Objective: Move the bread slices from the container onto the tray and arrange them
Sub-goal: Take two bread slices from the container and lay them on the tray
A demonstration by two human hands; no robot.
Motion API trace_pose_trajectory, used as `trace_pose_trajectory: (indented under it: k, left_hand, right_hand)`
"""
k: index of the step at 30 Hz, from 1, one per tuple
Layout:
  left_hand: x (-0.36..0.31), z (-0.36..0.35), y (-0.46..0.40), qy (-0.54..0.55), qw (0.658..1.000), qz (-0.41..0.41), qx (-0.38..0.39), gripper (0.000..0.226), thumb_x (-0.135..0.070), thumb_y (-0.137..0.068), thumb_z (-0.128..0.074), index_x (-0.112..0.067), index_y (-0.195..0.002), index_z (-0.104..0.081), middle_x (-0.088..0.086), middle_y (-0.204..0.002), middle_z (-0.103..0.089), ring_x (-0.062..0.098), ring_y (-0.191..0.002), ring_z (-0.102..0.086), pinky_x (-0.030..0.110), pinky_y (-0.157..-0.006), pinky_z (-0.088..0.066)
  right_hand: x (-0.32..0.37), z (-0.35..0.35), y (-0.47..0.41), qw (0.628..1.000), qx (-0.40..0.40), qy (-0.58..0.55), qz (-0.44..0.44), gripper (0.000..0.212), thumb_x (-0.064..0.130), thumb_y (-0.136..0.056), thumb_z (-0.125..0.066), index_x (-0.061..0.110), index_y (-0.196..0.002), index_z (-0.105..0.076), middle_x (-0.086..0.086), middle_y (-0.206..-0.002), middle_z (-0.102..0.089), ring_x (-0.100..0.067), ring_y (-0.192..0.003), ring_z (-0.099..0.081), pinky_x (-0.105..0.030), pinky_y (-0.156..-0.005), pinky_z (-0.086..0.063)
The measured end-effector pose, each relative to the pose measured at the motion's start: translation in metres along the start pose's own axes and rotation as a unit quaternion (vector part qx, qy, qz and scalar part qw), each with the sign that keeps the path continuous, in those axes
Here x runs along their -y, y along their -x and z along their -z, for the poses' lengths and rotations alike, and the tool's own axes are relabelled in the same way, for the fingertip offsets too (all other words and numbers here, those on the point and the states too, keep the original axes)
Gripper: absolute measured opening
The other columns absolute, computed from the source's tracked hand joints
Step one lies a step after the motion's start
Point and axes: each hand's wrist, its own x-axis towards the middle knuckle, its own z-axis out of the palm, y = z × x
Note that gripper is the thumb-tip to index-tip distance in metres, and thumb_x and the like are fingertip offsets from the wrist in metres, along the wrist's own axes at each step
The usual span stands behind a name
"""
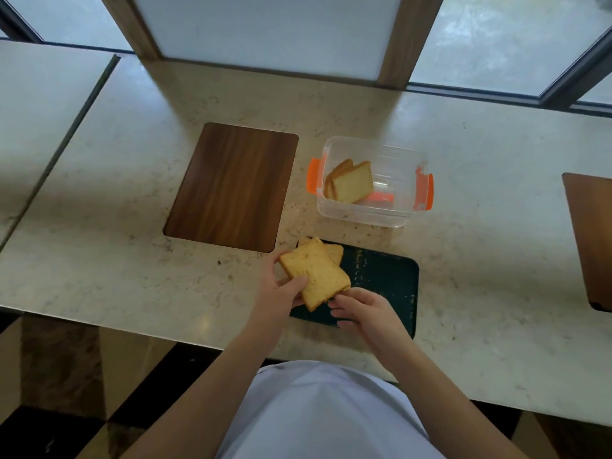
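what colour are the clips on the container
Orange clips on the clear container, plain in the head view.

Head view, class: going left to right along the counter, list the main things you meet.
Wooden board → bread slice held over the tray's left end → clear container holding more slices → second wooden board at the right edge.

Hiding the near-left part of the dark tray point(387, 276) under the top bread slice point(314, 274) and both hands. Covering most of a lower slice point(336, 251) at the tray's far-left corner. Overlapping behind the front slice in the container point(371, 207), just beyond the tray, making the count uncertain. Running off the right edge, well right of the tray: a wooden board point(592, 236).
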Motion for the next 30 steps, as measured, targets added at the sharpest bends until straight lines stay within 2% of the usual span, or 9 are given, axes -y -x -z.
trace_pose_trajectory:
  k: [3,7,13,17,20,22,24,27,30]
  left_hand:
    - [0.007,-0.003,-0.001,-0.04,0.999,-0.017,0.011,0.047,-0.005,-0.087,-0.071,-0.028,-0.124,-0.053,0.005,-0.127,-0.058,0.026,-0.108,-0.066,0.045,-0.079,-0.061]
    - [0.016,0.004,-0.004,-0.098,0.995,-0.012,0.021,0.017,-0.018,-0.092,-0.066,-0.031,-0.103,-0.067,0.002,-0.106,-0.071,0.018,-0.097,-0.07,0.03,-0.074,-0.059]
    - [0.032,0.021,-0.01,-0.172,0.984,0.021,0.027,0.01,-0.02,-0.082,-0.075,-0.029,-0.086,-0.075,-0.003,-0.086,-0.075,0.016,-0.086,-0.071,0.025,-0.07,-0.058]
    - [0.046,0.029,-0.012,-0.233,0.971,0.052,0.014,0.027,-0.015,-0.079,-0.077,-0.021,-0.104,-0.069,-0.001,-0.082,-0.074,0.014,-0.08,-0.071,0.026,-0.068,-0.058]
    - [0.054,0.031,-0.014,-0.318,0.946,0.066,0.006,0.032,-0.022,-0.086,-0.071,-0.018,-0.117,-0.067,0.0,-0.099,-0.071,0.012,-0.089,-0.067,0.034,-0.08,-0.057]
    - [0.055,0.03,-0.015,-0.364,0.93,0.044,0.007,0.034,-0.027,-0.089,-0.068,-0.018,-0.122,-0.066,-0.004,-0.106,-0.068,0.008,-0.093,-0.063,0.022,-0.076,-0.05]
    - [0.055,0.028,-0.017,-0.399,0.917,0.01,0.002,0.035,-0.026,-0.09,-0.066,-0.015,-0.124,-0.066,-0.005,-0.105,-0.067,0.006,-0.092,-0.06,0.014,-0.07,-0.041]
    - [0.053,0.024,-0.018,-0.422,0.906,-0.035,-0.031,0.033,-0.027,-0.091,-0.067,-0.015,-0.121,-0.067,-0.006,-0.093,-0.065,-0.001,-0.081,-0.057,0.01,-0.065,-0.037]
    - [0.052,0.022,-0.02,-0.413,0.905,-0.062,-0.084,0.03,-0.03,-0.088,-0.07,-0.013,-0.113,-0.071,-0.006,-0.087,-0.066,0.001,-0.078,-0.059,0.012,-0.063,-0.039]
  right_hand:
    - [-0.003,0.005,-0.001,1.0,-0.026,-0.001,-0.008,0.013,0.022,-0.09,-0.069,0.018,-0.095,-0.08,-0.003,-0.095,-0.079,-0.016,-0.088,-0.074,-0.026,-0.071,-0.057]
    - [-0.003,0.017,-0.003,0.999,-0.044,-0.019,-0.022,0.014,0.013,-0.092,-0.059,0.008,-0.092,-0.073,-0.007,-0.08,-0.071,-0.017,-0.075,-0.069,-0.031,-0.065,-0.055]
    - [-0.006,0.028,-0.002,0.997,-0.036,0.069,-0.016,0.015,0.019,-0.093,-0.06,0.02,-0.089,-0.074,0.008,-0.07,-0.072,-0.008,-0.069,-0.07,-0.024,-0.064,-0.057]
    - [-0.02,0.023,-0.007,0.984,-0.05,0.168,-0.023,0.015,0.019,-0.094,-0.063,0.024,-0.098,-0.076,0.008,-0.086,-0.078,-0.01,-0.079,-0.074,-0.026,-0.068,-0.058]
    - [-0.032,0.014,-0.016,0.967,-0.079,0.242,-0.023,0.008,0.023,-0.093,-0.067,0.025,-0.094,-0.075,0.005,-0.09,-0.076,-0.013,-0.083,-0.07,-0.027,-0.067,-0.054]
    - [-0.038,0.008,-0.022,0.954,-0.099,0.283,-0.006,0.003,0.023,-0.093,-0.068,0.024,-0.094,-0.071,0.006,-0.09,-0.073,-0.012,-0.084,-0.067,-0.027,-0.067,-0.053]
    - [-0.04,0.001,-0.026,0.95,-0.121,0.287,0.014,0.009,0.022,-0.092,-0.07,0.024,-0.1,-0.068,0.007,-0.094,-0.07,-0.011,-0.088,-0.066,-0.029,-0.073,-0.055]
    - [-0.041,-0.007,-0.029,0.95,-0.151,0.27,0.041,0.018,0.021,-0.09,-0.073,0.028,-0.102,-0.061,0.012,-0.091,-0.067,-0.005,-0.084,-0.064,-0.018,-0.064,-0.049]
    - [-0.04,-0.012,-0.034,0.951,-0.172,0.256,0.04,0.021,0.022,-0.089,-0.075,0.027,-0.098,-0.058,0.009,-0.089,-0.067,-0.004,-0.08,-0.064,-0.016,-0.06,-0.046]
